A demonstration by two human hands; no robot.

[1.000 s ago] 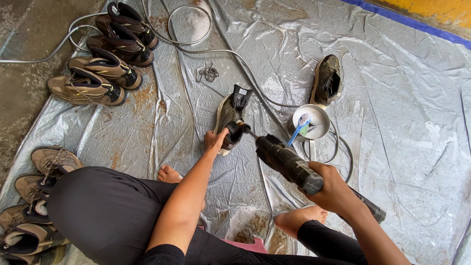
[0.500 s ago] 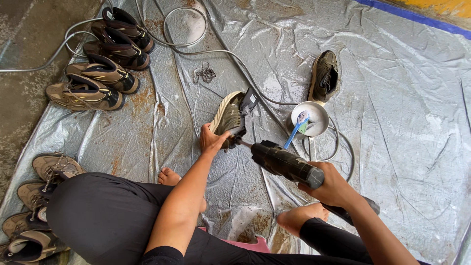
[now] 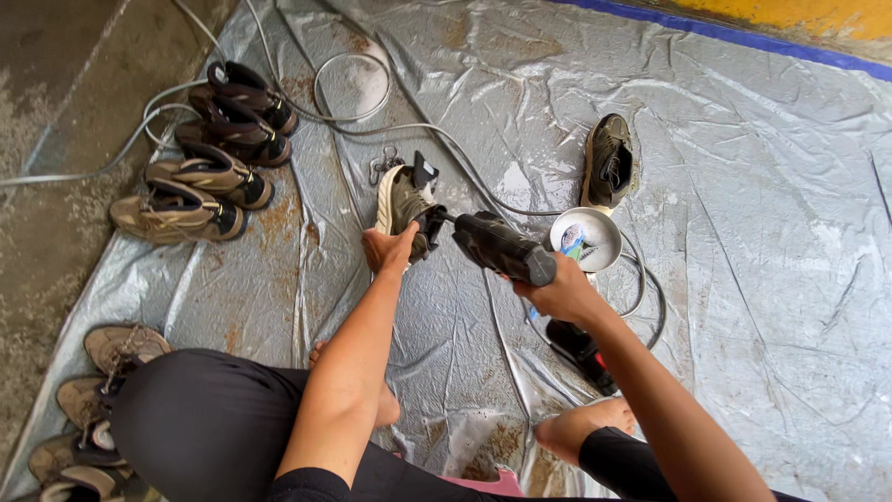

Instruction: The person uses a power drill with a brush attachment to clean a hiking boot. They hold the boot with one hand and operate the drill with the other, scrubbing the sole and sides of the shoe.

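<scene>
Left hand [image 3: 388, 249] clamps the olive shoe [image 3: 401, 197] upright on the tarp [image 3: 762, 279], while right hand [image 3: 556, 296], gripping the black power tool [image 3: 502, 248], aims its tip leftward at the shoe's near right side.

One head-worn view — looking steeply down, close over the arms, onto a silver tarp [image 3: 743, 279].

Shoe [image 3: 401, 200] sits on the tarp [image 3: 762, 279], four shoes [image 3: 209, 153] lined up left, bowl [image 3: 585, 239] right, another shoe [image 3: 609, 160] behind it.
</scene>
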